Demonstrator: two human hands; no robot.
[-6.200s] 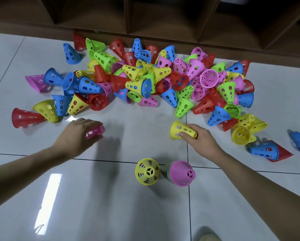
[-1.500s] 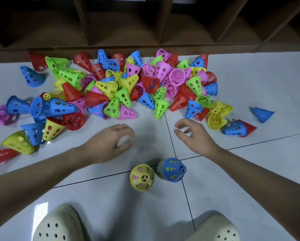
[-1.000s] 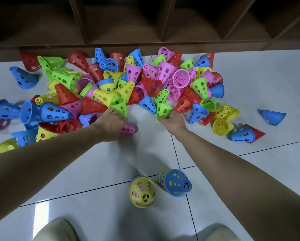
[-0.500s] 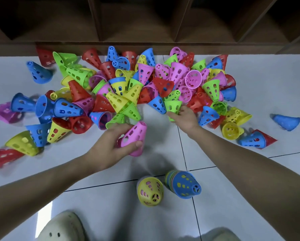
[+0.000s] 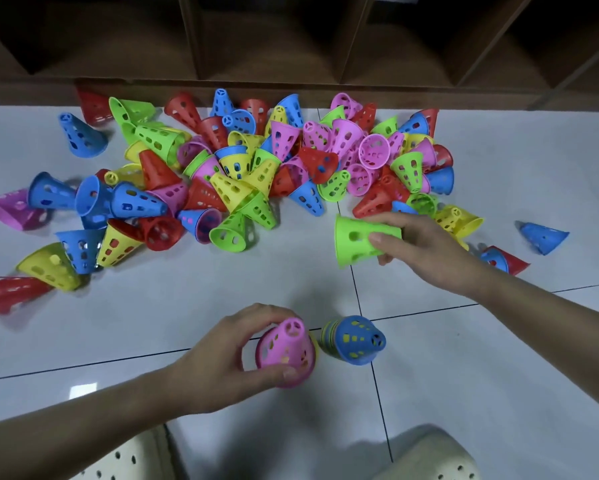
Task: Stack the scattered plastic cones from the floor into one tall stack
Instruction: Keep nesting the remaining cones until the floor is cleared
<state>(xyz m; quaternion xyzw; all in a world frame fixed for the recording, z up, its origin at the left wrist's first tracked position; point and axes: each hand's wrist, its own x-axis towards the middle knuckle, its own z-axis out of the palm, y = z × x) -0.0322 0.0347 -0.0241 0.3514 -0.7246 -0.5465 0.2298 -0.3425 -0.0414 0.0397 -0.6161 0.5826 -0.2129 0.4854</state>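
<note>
Left hand gripping pink cone, seating it on a small stack; right hand clutching green cone, probably for the blue-topped stack below. Loose pile beyond both.

A big pile of cones lies on the white floor in front of a brown shelf. They are red, blue, green, yellow and pink, and each has little holes in its side. Most lie tipped over, touching or on top of each other. A few lie apart, like a blue cone far to the right. A green cone is on its side, held up off the floor. A pink cone stands tip up on a yellow one. Just beside it stands a short stack with a blue cone on top.
</note>
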